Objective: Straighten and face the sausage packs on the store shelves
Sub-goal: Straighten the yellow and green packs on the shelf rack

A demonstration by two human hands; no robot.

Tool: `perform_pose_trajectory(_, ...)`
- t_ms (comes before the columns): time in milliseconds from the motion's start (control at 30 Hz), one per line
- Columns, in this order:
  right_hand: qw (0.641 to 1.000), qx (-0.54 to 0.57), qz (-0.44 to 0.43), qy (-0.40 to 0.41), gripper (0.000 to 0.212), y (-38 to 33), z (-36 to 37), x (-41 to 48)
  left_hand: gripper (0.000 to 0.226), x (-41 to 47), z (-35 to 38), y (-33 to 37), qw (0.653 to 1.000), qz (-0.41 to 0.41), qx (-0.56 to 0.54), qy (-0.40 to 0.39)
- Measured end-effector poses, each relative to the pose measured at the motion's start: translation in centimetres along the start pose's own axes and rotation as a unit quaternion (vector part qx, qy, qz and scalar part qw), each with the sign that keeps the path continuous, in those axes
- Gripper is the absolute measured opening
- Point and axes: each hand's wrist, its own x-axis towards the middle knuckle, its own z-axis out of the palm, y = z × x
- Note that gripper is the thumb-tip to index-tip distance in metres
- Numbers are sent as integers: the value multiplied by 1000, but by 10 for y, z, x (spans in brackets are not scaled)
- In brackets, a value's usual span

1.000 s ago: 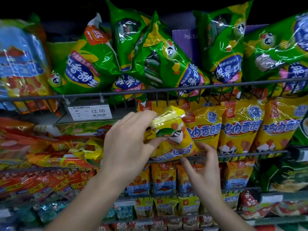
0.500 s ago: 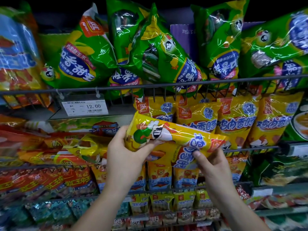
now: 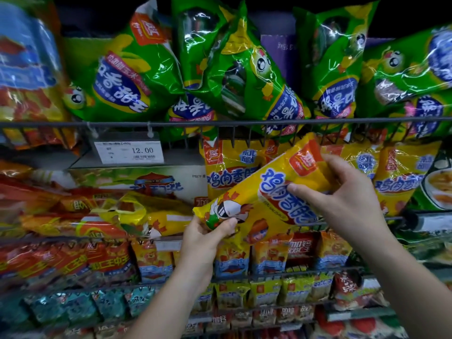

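The yellow sausage pack (image 3: 266,192) sits tilted, label towards us, in front of the matching yellow packs (image 3: 232,165) on the shelf. We grip its lower end with our left hand (image 3: 203,238) and its upper end with our right hand (image 3: 342,199).

Yellow sausage pack (image 3: 266,192) held tilted in front of middle shelf, red-logo end up right, cartoon end down left. Left hand (image 3: 205,237) pinches lower end, thumb on front. Right hand (image 3: 342,192) grips upper end, thumb across blue lettering. Matching yellow packs (image 3: 401,174) stand behind wire rail (image 3: 171,123). Green packs (image 3: 127,77) lean on shelf above. Price tag (image 3: 129,152) reads 12.00, hangs from rail at left.
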Motion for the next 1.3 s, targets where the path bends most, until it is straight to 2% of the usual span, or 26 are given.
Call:
perform_pose_trajectory(200, 989, -126, -75, -25, 46, -30, 12, 22, 51, 8, -1, -10, 998, -37, -49, -8)
perform_pose_trajectory(367, 977, -164, -126, -50, 41, -40, 29, 39, 34, 11, -4, -15, 991, -58, -121, -23)
perform_pose_trajectory(433, 971, -178, -149, -59, 39, -42, 34, 42, 36, 12, -5, -17, 991, -66, -116, -16)
perform_pose_trajectory(533, 959, -191, -199, -67, 38, -46, 38, 46, 57, 18, -9, -24, 998, -47, -34, 30)
perform_pose_trajectory(633, 944, -206, -249, -70, 39, -44, 41, 50, 70, 23, -11, -22, 991, 18, 98, 87)
perform_pose_trajectory(700, 930, -231, -279, -62, 39, -41, 44, 52, 75, 24, -10, -17, 972, 80, 188, 118)
perform_pose_trajectory(800, 905, -268, -326, -42, 38, -35, 49, 53, 62, 27, -10, -11, 922, 192, 316, 118)
perform_pose_trajectory(867, 888, -290, -356, -32, 38, -31, 53, 53, 64, 32, -9, -10, 892, 226, 375, 116)
perform_pose_trajectory(933, 871, -307, -382, -25, 37, -27, 57, 54, 66, 37, -6, -8, 888, 219, 388, 109)
perform_pose_trajectory(1033, 846, -330, -418, -12, 35, -21, 61, 56, 59, 47, -1, -7, 900, 200, 376, 94)
perform_pose_trajectory(1100, 832, -345, -435, -8, 34, -16, 63, 58, 52, 49, 1, -9, 896, 202, 385, 90)
perform_pose_trajectory(1200, 824, -362, -436, -15, 35, -8, 63, 60, 50, 49, 1, -13, 885, 205, 409, 93)
perform_pose_trajectory(1300, 821, -383, -422, -10, 40, 1, 64, 61, 51, 53, -2, -17, 888, 190, 407, 92)
